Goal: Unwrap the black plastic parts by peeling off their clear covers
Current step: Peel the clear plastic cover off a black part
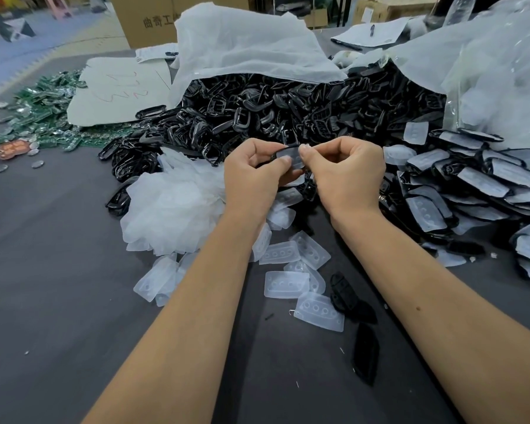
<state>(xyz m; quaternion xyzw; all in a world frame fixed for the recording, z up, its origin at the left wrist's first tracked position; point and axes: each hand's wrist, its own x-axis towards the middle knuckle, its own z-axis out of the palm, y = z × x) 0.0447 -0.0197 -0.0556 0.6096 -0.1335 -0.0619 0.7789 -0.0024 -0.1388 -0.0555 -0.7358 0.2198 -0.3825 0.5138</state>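
Between my two hands, above the dark table, I hold one black plastic part (292,162) with a clear cover on it. My left hand (251,179) grips its left end with curled fingers. My right hand (346,172) pinches the cover's upper edge with thumb and forefinger. A heap of bare black parts (288,108) lies behind my hands. Covered black parts (478,185) are stacked at the right. Loose clear covers (285,283) lie scattered between my forearms.
A pile of thin clear film (172,209) lies left of my left wrist. White bags (242,44) drape over the black heap. Green circuit boards (43,114) and a white sheet (117,90) lie at the far left. Three bare black parts (346,298) lie near my right forearm.
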